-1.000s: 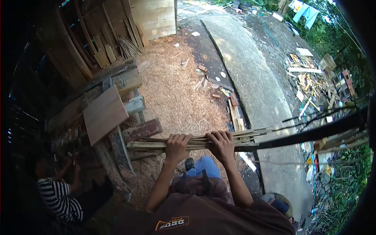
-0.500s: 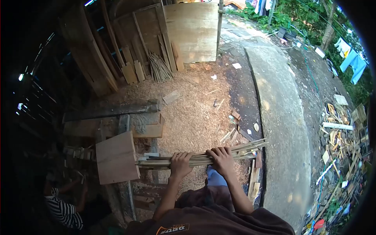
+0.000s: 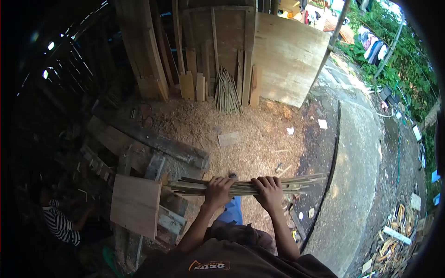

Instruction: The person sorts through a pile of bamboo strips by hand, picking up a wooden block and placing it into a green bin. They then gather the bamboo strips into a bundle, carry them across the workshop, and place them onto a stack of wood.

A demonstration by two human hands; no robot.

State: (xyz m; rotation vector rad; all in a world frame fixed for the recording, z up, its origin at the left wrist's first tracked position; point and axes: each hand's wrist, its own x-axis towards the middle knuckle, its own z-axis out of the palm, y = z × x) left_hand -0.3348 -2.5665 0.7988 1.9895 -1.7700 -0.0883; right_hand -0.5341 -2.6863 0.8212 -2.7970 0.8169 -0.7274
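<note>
Gripping the bundle of thin wooden strips (image 3: 241, 186) crosswise at waist height, left hand (image 3: 218, 189) and right hand (image 3: 270, 191) stay closed around its middle while the view has swung toward the far leaning slat stack (image 3: 227, 90), suggesting carrying continues.

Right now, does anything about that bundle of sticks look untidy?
Yes. The bundle of thin wood strips that the left hand and right hand grasp is uneven: its ends fan out at different lengths on both sides.
</note>
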